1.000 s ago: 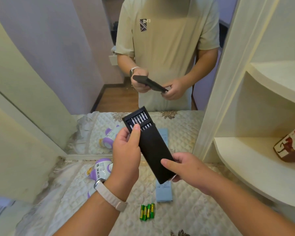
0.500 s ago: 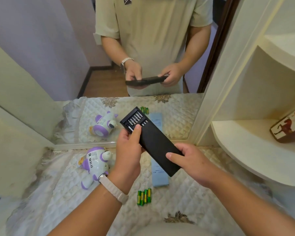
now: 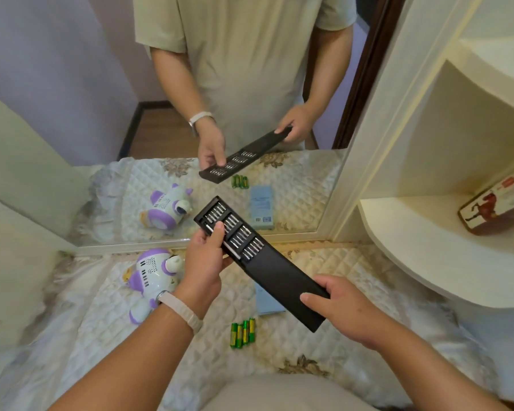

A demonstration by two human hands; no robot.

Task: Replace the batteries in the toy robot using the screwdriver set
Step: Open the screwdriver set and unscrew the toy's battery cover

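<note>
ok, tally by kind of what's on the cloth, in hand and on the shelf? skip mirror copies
toy robot: 1
batteries: 4, green
case: 1, in hand
blue box: 1
tin: 1, on the shelf
Total: 8
</note>
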